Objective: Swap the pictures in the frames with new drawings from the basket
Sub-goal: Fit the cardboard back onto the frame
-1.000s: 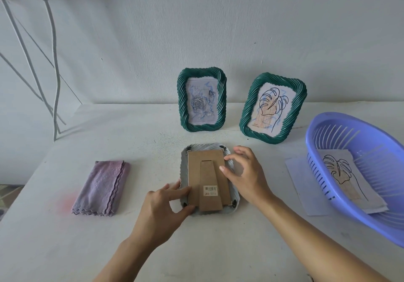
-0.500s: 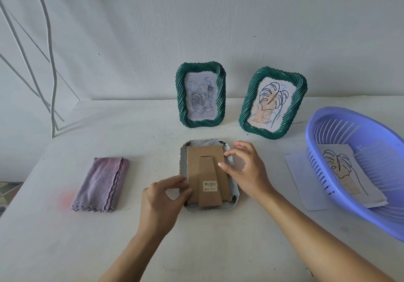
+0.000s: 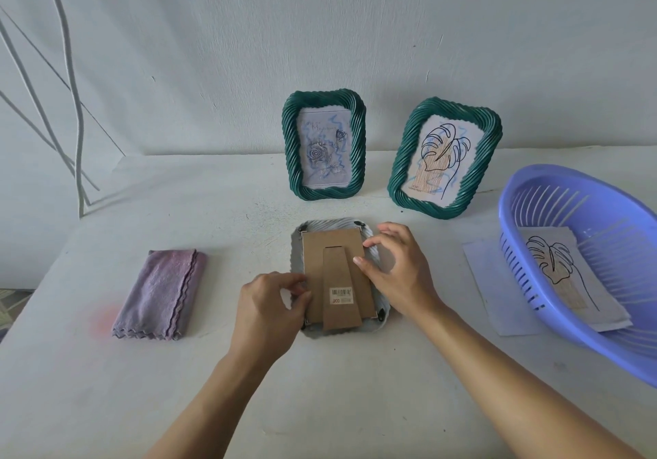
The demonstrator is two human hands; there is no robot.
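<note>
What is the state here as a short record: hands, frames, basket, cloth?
Left hand: pinches the left edge of the cardboard back
Right hand: thumb on the back, fingers curled at the grey frame's right rim
Grey frame: face down on the table, back in place
Green frames: upright by the wall, rose frame left, leaf frame right
Basket: at right, holds a leaf drawing; a sheet lies partly under it
Cloth: folded, left of the hands
</note>
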